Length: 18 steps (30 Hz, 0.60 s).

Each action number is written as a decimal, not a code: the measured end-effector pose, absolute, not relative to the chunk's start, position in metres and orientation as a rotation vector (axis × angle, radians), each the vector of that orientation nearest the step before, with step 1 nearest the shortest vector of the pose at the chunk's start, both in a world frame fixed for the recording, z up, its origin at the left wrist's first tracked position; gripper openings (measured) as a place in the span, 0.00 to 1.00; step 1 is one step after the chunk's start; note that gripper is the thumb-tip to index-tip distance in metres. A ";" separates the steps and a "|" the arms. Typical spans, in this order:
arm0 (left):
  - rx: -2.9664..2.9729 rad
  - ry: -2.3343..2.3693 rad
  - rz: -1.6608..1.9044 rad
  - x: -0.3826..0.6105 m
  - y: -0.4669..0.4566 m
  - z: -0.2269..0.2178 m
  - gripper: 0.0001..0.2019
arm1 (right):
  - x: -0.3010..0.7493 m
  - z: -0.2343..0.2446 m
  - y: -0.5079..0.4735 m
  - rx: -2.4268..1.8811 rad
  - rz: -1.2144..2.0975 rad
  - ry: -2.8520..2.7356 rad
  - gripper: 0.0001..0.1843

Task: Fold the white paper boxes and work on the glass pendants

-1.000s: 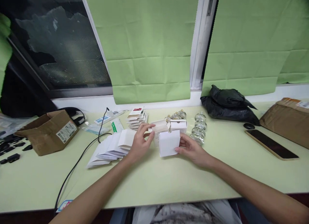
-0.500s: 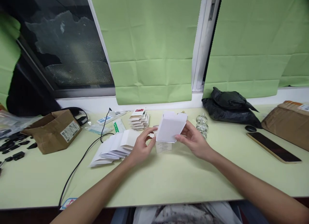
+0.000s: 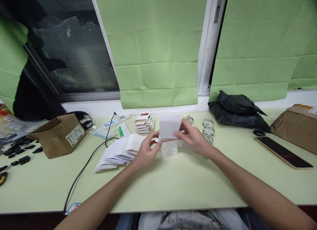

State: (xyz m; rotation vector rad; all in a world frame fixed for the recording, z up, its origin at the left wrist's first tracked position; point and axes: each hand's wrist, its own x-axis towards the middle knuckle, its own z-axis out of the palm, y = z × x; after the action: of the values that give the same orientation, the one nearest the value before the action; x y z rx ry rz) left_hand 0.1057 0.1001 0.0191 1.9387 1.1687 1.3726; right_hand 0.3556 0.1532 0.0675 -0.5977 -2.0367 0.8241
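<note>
My right hand (image 3: 194,136) is closed on a folded white paper piece (image 3: 169,126), pinching its right edge between thumb and fingers. Directly below that piece is a small white paper box (image 3: 169,149) with fine print on its front. At the upper left corner of the printed box, my left hand (image 3: 148,147) has its thumb and fingers closed on the edge. The white piece meets the top of the box; whether it sits inside is hidden. A row of folded white papers (image 3: 116,152) lies beside my left hand. Silvery round ornaments (image 3: 208,127) stand behind my right hand.
A stack of cards (image 3: 144,123) stands at the back. On the left are an open cardboard box (image 3: 58,136), a black cable (image 3: 83,172) and black parts (image 3: 18,147). On the right lie a phone (image 3: 283,152), black plastic bags (image 3: 239,111) and a brown parcel (image 3: 296,127).
The white paper piece has gone from tilted to upright and moved slightly left, above the printed box. More of the box's printed front shows. My right hand has shifted left with the piece.
</note>
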 end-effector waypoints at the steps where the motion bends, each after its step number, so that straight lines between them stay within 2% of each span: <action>1: 1.938 1.171 1.374 0.106 0.100 0.019 0.19 | 0.356 0.067 0.154 -0.601 0.836 -2.040 0.15; 11: 1.978 1.145 1.392 0.105 0.101 0.017 0.15 | 0.356 0.064 0.150 -0.631 0.760 -2.117 0.14; 18: 1.907 1.196 1.420 0.109 0.102 0.013 0.17 | 0.350 0.053 0.154 -0.642 0.679 -2.072 0.14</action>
State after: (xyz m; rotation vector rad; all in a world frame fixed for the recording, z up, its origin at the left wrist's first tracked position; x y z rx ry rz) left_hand 0.1089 0.1021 0.0134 1.9066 1.1960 1.4202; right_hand 0.3501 0.1544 0.0531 -0.6421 -2.0716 0.6788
